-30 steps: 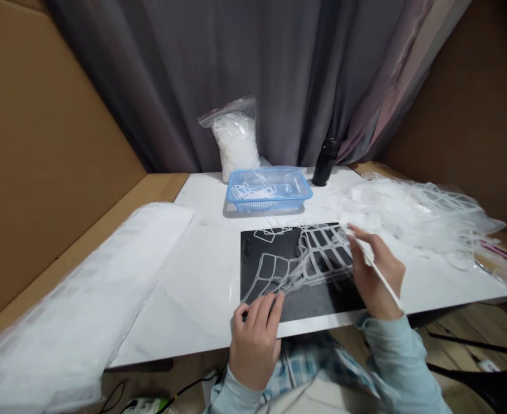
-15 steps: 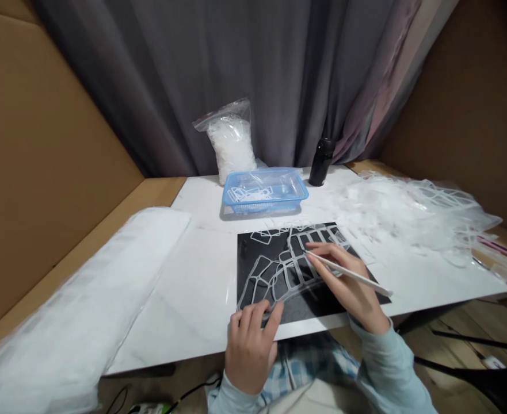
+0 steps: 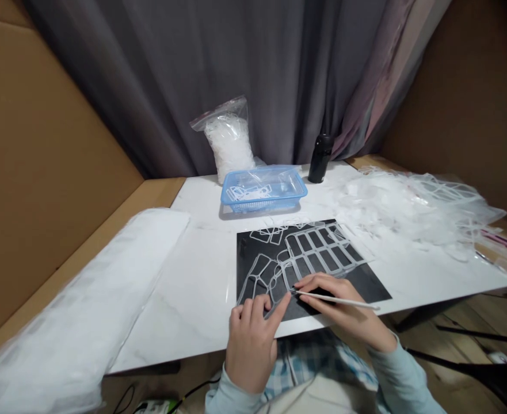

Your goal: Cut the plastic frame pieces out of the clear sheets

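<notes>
Translucent white plastic lattice [image 3: 304, 257] lies on a flat black rectangular mat [image 3: 365, 286], which sits near the front edge of the white marble-patterned bench [image 3: 193, 287], about mid-width. In the head view, the person's left hand [image 3: 251, 351] has its fingers spread, their tips pressed down on the lattice's lower-left part at the mat's near edge. The right hand [image 3: 335, 302] pinches a slender white stick [image 3: 357, 303] between thumb and fingers, its dark tip at the lattice just beside the left hand. The rectangular cells of the lattice show black mat through them, so they look cleared of film; the hands hide the strips around the tip, and whether anything remains there cannot be told. A few small loose frames lie along the mat's far edge. Toward the far edge of the bench, a blue plastic mesh basket [image 3: 279, 169] holds a shallow layer of white pieces, beside a clear zip bag [image 3: 229, 144] packed with more and a black bottle [image 3: 320, 158]. A large heap of crumpled translucent film and lattice offcuts [image 3: 408, 213] covers the bench's right end, while a long roll of white sheeting [image 3: 80, 293] lies along and past the left edge.
</notes>
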Available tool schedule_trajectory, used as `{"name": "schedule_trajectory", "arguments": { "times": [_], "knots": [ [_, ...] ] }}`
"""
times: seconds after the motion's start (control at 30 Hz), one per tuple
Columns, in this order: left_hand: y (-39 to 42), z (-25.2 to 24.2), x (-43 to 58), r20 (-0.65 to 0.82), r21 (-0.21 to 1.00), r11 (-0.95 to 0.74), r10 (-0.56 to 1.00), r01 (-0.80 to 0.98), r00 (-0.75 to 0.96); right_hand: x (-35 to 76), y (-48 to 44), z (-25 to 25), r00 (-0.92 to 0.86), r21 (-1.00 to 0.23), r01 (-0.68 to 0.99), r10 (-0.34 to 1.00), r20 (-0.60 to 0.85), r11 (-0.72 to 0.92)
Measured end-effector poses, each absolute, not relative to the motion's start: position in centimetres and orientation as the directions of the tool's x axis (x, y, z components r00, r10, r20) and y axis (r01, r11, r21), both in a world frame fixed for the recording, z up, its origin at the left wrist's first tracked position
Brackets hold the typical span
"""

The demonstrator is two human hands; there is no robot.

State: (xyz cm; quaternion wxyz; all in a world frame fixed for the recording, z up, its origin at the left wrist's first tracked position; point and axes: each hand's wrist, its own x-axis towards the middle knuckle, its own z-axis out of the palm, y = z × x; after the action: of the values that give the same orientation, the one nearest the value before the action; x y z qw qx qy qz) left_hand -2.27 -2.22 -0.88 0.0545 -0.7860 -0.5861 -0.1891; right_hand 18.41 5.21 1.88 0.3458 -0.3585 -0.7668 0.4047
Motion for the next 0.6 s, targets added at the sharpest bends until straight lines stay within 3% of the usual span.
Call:
{"name": "schedule_trajectory", "arguments": {
  "times": [0.23,0.3,0.37,0.47,0.6],
  "knots": [
    [-2.2,-0.8,-1.8,0.333,0.116,-0.284,0.914,0.952,0.232,18.3,5.0,1.5,-0.567,-0.777,0.327,0.77,0.294,0.538],
    [-2.2,-0.8,-1.7,0.337,0.11,-0.286,0.911,0.952,0.235,17.9,4.7,1.5,-0.62,-0.638,0.422,0.718,0.316,0.645],
    [-2.2,-0.9,-1.7,0.344,0.106,-0.288,0.909,0.952,0.237,17.4,4.5,1.4,-0.662,-0.422,0.518,0.661,0.354,0.744],
    [-2.2,-0.9,-1.7,0.349,0.103,-0.286,0.907,0.953,0.235,16.7,4.4,0.7,-0.665,-0.159,0.599,0.598,0.446,0.785],
    [-2.2,-1.0,-1.7,0.358,0.11,-0.289,0.904,0.951,0.233,16.7,4.8,0.2,-0.589,-0.101,0.664,0.602,0.538,0.741]
  ]
}}
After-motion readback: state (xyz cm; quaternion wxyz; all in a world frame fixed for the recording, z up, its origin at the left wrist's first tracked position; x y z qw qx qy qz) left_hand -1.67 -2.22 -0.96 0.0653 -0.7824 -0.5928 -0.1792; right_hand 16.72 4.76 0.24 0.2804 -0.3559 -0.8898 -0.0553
